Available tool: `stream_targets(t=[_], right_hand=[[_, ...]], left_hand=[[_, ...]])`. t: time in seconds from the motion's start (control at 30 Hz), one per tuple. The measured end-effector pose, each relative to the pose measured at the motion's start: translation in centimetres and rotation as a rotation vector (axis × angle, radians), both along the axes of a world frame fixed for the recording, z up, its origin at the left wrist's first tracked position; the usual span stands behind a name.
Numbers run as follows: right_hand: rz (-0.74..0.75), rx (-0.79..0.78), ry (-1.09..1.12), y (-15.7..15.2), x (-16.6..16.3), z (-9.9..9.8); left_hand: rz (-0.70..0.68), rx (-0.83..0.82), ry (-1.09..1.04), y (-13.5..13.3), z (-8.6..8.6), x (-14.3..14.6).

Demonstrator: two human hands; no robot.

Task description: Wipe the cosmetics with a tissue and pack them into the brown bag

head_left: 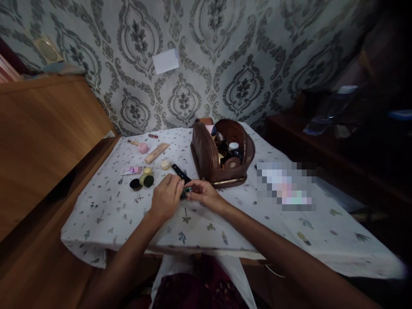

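Observation:
My left hand (pixel 166 196) and my right hand (pixel 206 195) meet just above the table's middle, fingers closed. Between their fingertips is a small dark, greenish shiny item (pixel 187 191), partly covered; its kind does not show. Right behind them lies a long black object (pixel 180 172), with a small cream-lidded jar (pixel 165 165) beside it. An open brown cosmetic bag (pixel 206 159), filled with bottles and jars, stands behind my right hand. Left of my left hand are a black round lid or jar (pixel 135 184), a dark green one (pixel 148 181) and a yellowish jar (pixel 147 170).
A pink-and-white tube (pixel 130 170), a beige tube (pixel 157 152), a pink puff-like item (pixel 143 148) and a small red item (pixel 153 136) lie at the back left. A blurred-out patch (pixel 286 184) is on the right. Wooden furniture (pixel 48 141) borders the left; a bottle (pixel 331 109) stands far right.

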State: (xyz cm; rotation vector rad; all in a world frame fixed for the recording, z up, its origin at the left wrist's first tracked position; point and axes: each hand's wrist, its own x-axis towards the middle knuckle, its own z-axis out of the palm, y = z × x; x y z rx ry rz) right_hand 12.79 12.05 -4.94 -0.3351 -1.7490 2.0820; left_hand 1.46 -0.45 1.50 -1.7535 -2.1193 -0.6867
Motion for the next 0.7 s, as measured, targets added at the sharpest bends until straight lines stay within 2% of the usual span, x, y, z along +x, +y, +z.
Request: stream_targets(t=[0.13,0.27,0.7], right_hand=[[-0.019,0.014,0.008,0.0,-0.2,-0.3],[-0.014,0.020,-0.012,-0.1,-0.3,-0.6],[0.050,0.000,-0.074,0.0,0.0,-0.9]], left_hand=[[0.037,-0.132,0.247,1.6,-2.0,1.4],[0.075,-0.165,0.336,0.9,-3.1,0.8],[0.204,-0.199,0.197,-4.2,-3.4,-4.6]])
